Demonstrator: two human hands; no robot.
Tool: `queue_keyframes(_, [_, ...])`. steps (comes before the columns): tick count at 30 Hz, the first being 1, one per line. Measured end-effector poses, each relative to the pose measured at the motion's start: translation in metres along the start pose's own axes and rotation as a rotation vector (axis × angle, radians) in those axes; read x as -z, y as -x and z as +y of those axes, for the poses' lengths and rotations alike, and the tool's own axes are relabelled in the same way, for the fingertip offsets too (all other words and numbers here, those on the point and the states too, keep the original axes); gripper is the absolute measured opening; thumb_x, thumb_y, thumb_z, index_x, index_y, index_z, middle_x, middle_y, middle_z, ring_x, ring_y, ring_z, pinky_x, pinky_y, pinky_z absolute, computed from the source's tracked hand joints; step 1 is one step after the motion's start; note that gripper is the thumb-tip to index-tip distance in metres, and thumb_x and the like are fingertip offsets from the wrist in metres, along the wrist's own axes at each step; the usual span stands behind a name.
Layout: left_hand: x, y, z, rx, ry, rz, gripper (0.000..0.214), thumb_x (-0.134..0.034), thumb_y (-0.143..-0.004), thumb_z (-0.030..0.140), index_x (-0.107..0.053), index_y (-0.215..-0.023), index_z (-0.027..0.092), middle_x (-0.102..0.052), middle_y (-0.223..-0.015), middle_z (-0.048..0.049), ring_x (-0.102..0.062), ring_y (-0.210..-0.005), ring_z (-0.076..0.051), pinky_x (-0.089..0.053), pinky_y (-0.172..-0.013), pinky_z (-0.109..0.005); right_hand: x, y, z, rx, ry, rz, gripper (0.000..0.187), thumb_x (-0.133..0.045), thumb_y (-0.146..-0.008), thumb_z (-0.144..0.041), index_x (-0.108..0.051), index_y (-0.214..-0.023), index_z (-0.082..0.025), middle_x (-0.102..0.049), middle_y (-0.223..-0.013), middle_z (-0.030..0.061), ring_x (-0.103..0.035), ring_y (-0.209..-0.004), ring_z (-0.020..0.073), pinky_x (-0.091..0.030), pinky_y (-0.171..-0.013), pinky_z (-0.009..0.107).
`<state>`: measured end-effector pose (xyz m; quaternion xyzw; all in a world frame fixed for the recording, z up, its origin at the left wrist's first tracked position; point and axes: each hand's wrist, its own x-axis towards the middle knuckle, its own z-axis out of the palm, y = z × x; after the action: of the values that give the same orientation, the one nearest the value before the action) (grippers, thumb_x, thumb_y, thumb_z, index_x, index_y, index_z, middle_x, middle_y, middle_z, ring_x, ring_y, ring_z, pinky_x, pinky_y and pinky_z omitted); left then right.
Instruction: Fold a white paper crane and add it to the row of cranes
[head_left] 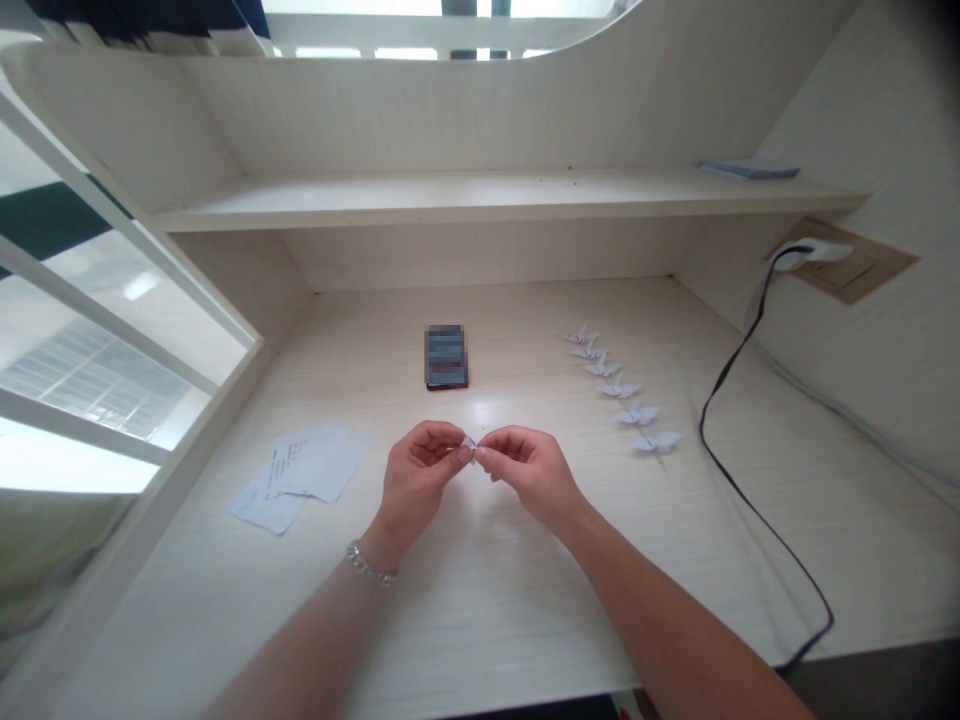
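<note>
My left hand (420, 475) and my right hand (529, 470) meet above the middle of the pale wood-grain desk (480, 590). Their fingertips pinch a small folded piece of white paper (469, 446) from either side, and the fingers hide part of it. To the right, several white origami cranes (619, 390) stand in a slanting row. A phone (446, 357), its surface blurred out, lies flat beyond my hands. Two printed paper sheets (304, 475) overlap on the desk to the left of my left hand.
A black cable (739, 420) runs along the desk's right side from a white plug (814, 252) in a wall socket. A shelf (480, 200) spans the back, with a flat pale-blue stack (748, 169) on it. A window frame (112, 310) borders the left.
</note>
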<state>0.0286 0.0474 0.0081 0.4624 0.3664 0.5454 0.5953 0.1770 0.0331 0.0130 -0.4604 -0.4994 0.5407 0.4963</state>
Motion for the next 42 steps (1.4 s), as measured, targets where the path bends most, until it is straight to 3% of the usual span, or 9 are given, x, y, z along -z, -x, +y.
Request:
queue_keyframes(8, [-0.001,0.001,0.001,0.002,-0.022,0.004,0.018,-0.073,-0.063,0.012,-0.061,-0.077,0.015,-0.066,-0.074,-0.0015,-0.061,-0.070,-0.013,-0.050,-0.067,-0.026,0.002,-0.001,0.000,-0.023,-0.058,-0.038,0.016,-0.066,-0.071,-0.031,-0.065,-0.073,-0.016,-0.058,-0.062,-0.0003,-0.049,-0.054,0.0098,-0.041,-0.051,0.024])
queue_keyframes(26, [-0.003,0.001,0.002,-0.061,-0.018,0.007,0.018,-0.072,-0.065,0.010,-0.059,-0.077,0.015,-0.063,-0.075,-0.0013,-0.059,-0.071,-0.011,-0.048,-0.068,-0.023,-0.002,0.006,-0.003,0.208,0.330,0.038,0.013,-0.054,-0.082,-0.027,-0.061,-0.081,-0.017,-0.061,-0.077,0.0023,-0.056,-0.070,0.0130,-0.044,-0.059,0.023])
queue_keyframes(35, [-0.005,0.001,-0.002,-0.033,0.092,0.014,0.022,-0.070,-0.067,0.010,-0.053,-0.081,0.016,-0.060,-0.079,-0.0010,-0.057,-0.075,-0.011,-0.045,-0.071,-0.024,-0.008,0.007,-0.002,0.304,0.496,0.080,0.015,-0.047,-0.086,-0.028,-0.058,-0.084,-0.018,-0.058,-0.081,0.0031,-0.054,-0.071,0.0131,-0.044,-0.059,0.023])
queue_keyframes(42, [-0.006,0.001,-0.001,0.033,0.174,0.022,0.023,-0.069,-0.068,0.010,-0.053,-0.083,0.016,-0.060,-0.079,-0.0012,-0.056,-0.074,-0.010,-0.044,-0.070,-0.024,-0.008,0.005,0.003,0.251,0.462,0.089,0.019,-0.043,-0.088,-0.031,-0.057,-0.085,-0.018,-0.060,-0.081,0.0035,-0.055,-0.073,0.0144,-0.045,-0.064,0.026])
